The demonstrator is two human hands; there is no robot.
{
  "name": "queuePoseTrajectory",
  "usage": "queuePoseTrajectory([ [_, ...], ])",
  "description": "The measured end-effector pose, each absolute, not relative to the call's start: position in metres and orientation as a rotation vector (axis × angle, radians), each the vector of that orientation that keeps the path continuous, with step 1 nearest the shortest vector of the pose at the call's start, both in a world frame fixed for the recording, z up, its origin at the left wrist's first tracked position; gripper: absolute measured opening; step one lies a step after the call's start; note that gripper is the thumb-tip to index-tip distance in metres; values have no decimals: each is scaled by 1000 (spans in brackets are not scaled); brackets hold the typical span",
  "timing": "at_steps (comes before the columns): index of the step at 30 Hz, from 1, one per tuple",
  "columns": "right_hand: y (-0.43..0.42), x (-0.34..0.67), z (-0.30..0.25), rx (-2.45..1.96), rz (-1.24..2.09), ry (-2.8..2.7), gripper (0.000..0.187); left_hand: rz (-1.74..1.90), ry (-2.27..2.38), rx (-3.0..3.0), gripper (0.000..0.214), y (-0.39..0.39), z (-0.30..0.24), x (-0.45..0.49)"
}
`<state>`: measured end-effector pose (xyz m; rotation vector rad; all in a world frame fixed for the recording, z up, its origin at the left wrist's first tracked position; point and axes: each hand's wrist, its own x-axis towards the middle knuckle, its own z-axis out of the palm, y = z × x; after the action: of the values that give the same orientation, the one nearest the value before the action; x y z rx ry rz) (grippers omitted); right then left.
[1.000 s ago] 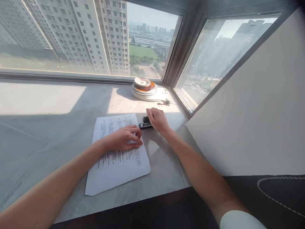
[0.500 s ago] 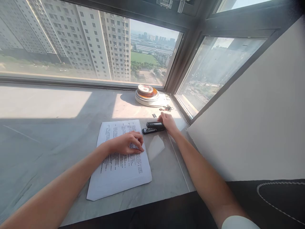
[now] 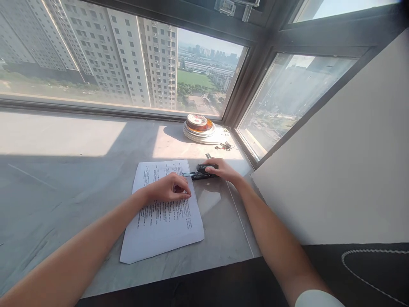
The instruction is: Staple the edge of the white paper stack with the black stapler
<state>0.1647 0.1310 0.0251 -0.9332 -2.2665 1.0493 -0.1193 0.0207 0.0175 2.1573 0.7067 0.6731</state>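
Observation:
A printed sheet of paper [image 3: 159, 217] lies on the grey stone window ledge [image 3: 73, 183]. My left hand [image 3: 169, 189] rests on its upper right part, fingers curled down onto the page. A black stapler [image 3: 201, 172] lies just right of the paper's top right corner, its metal tip pointing at that corner. My right hand [image 3: 222, 169] lies over the stapler's right end, fingers closed on it.
A stack of plates [image 3: 200, 128], the top one patterned red, stands in the far corner by the window frame. A bunch of keys [image 3: 224, 147] lies right of it. A small dark object [image 3: 208, 155] sits behind the stapler. A white wall [image 3: 345, 170] slants along the right.
My right hand moved from the stapler's right end to over its top and slid it left, so its tip now reaches the paper's corner. My left hand stayed on the page.

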Motion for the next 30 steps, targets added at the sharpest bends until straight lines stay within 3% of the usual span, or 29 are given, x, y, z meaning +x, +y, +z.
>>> queuePoseTrajectory([
  [4, 122, 162, 29, -894, 949, -2378, 38, 1191, 1070, 1771, 26, 27, 19, -124],
  [8, 108, 144, 23, -800, 418, -2249, 18, 1456, 1121, 1263, 30, 38, 11, -124],
  [12, 92, 125, 20, -624, -138, -2335, 36, 1304, 952, 1108, 46, 42, 3, -120],
  [15, 87, 120, 21, -596, -370, -2360, 42, 1240, 886, 1119, 49, 42, 2, -119],
  [30, 88, 122, 21, -665, -275, -2448, 49, 1307, 996, 1245, 34, 46, 0, -123],
])
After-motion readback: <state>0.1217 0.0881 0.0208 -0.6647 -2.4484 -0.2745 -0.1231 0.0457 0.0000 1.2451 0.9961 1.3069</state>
